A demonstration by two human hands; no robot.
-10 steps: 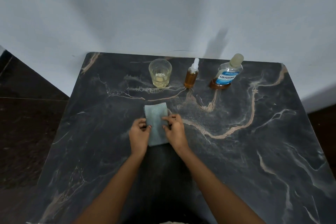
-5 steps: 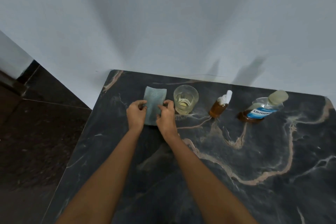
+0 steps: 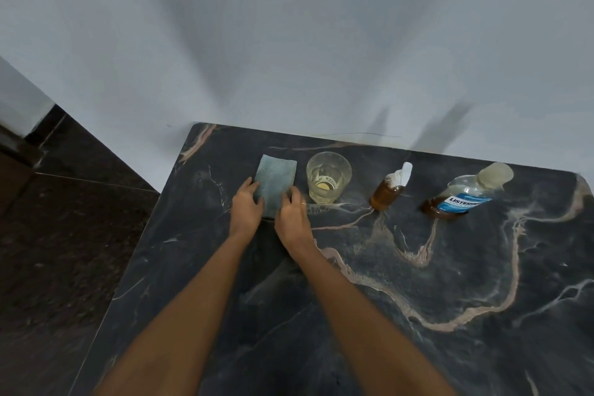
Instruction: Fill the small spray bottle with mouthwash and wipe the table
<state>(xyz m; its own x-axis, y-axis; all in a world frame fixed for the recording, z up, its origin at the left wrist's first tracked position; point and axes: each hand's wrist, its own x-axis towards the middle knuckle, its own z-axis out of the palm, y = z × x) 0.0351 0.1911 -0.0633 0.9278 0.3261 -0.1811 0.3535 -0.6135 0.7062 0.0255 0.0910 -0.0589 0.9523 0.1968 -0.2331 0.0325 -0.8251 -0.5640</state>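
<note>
My cloth [image 3: 276,180] lies folded and flat at the far left of the table [image 3: 418,299], just left of the glass [image 3: 328,177]. My left hand [image 3: 246,206] rests on its left edge with the fingers laid out loosely, gripping nothing. My right hand [image 3: 291,215] has its fingers bent down onto the right edge; whether they pinch the cloth or only press it I cannot tell.

The spray bottle [image 3: 389,190] stands capped and amber to the right of the glass, and the mouthwash bottle [image 3: 466,196] stands further right. I judge the filling done and the wiping close to its end.

To finish well, I should keep the cloth flat and its fold square. I would press evenly with both hands, so no corner lifts. The glass is very close on the right, so any sideways stroke should run left or toward me. If I leave the cloth here, I should lift both hands straight up.
</note>
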